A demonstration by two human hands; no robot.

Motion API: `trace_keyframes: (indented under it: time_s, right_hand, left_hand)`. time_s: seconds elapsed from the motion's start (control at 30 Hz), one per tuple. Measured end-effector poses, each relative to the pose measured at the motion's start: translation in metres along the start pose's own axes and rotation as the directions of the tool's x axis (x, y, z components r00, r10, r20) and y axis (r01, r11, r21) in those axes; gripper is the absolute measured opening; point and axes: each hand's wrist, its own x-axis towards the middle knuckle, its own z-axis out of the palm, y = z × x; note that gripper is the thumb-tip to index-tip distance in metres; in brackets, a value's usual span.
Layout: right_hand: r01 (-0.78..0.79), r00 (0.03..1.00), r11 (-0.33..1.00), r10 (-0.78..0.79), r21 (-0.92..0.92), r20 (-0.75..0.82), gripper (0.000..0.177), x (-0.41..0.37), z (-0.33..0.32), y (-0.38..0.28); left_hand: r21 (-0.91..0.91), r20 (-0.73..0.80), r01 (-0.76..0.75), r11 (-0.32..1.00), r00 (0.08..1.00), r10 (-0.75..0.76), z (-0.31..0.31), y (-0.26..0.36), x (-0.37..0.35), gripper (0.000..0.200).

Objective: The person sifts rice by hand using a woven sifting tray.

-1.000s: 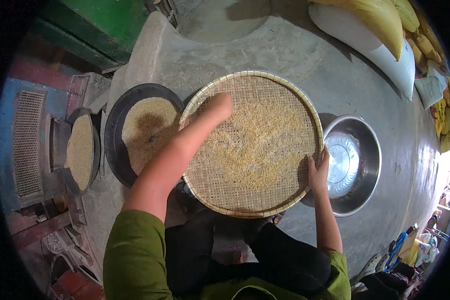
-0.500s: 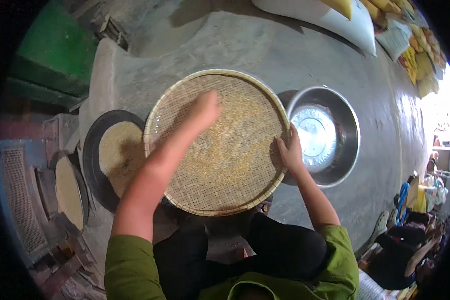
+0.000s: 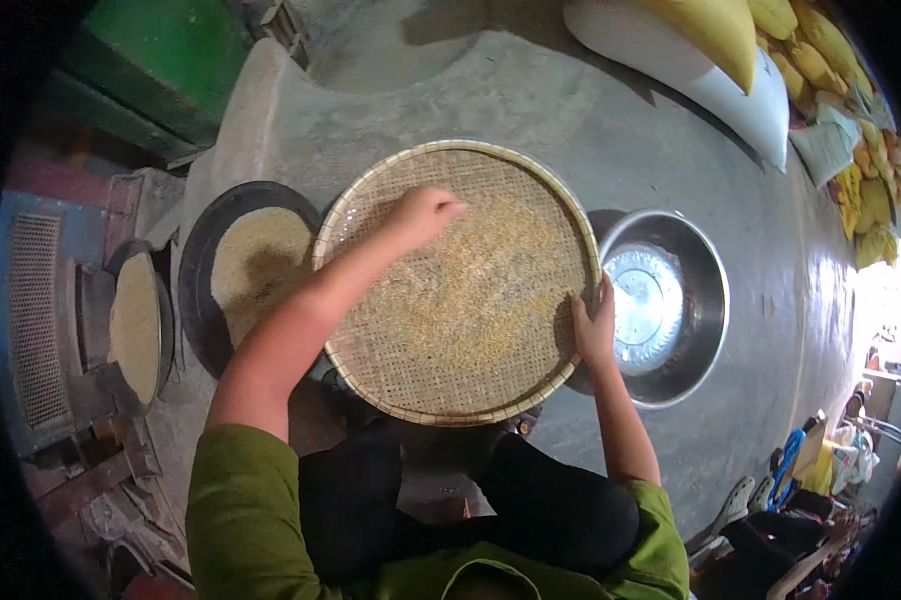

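A round woven winnowing tray (image 3: pixel 366 370) with a pale rim sits over my knees. Grain (image 3: pixel 471 300) lies scattered across its middle and right side. At the tray's right edge, my right hand (image 3: pixel 597 328) grips the rim, thumb on the inner side. My left hand (image 3: pixel 426 215) hovers over the upper part of the tray, fingers drawn together in a pinch. What it holds, if anything, is too small to make out.
A dark basin (image 3: pixel 203 300) of grain stands left of the tray, with another grain-filled pan (image 3: pixel 136 325) beyond it. On the right is a metal basin (image 3: pixel 713 300) with a shiny round bottom. Sacks (image 3: pixel 686 70) lie at the upper right; a green box (image 3: pixel 176 60) stands upper left.
The view has shifted, so the tray and basins sit slightly farther right. My left hand remains over the tray and has turned slightly, showing its pinched fingers. My right hand keeps its grip on the rim.
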Motion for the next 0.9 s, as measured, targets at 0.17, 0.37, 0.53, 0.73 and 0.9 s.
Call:
trace_keyframes:
  time_s: [0.17, 0.37, 0.53, 0.73, 0.9]
  right_hand:
    - [-0.036, 0.999, 0.999, 0.037, -0.021, 0.032, 0.061, 0.002, -0.001, -0.004]
    - [-0.003, 1.000, 0.999, 0.002, 0.037, 0.008, 0.061, 0.003, 0.004, 0.008]
    - [0.007, 1.000, 0.999, -0.007, -0.049, 0.002, 0.061, 0.002, 0.003, 0.006]
    - [0.005, 1.000, 1.000, -0.005, -0.026, 0.002, 0.061, 0.001, 0.002, -0.005]
    - [-0.022, 1.000, 1.000, 0.022, 0.007, 0.014, 0.060, 0.001, 0.002, -0.004]
  left_hand:
    - [0.040, -0.060, 0.059, 0.997, 0.997, -0.057, -0.021, -0.076, -0.039, 0.021]
    - [0.105, 0.008, -0.015, 0.994, 1.000, 0.014, -0.016, -0.067, -0.039, 0.029]
    - [0.196, 0.083, -0.081, 0.977, 0.994, 0.066, -0.013, -0.065, -0.028, 0.025]
    - [0.168, 0.117, 0.023, 0.985, 0.992, -0.043, -0.019, -0.070, -0.030, 0.013]
    - [0.132, 0.112, 0.013, 0.991, 0.993, -0.028, -0.017, -0.081, -0.024, 0.011]
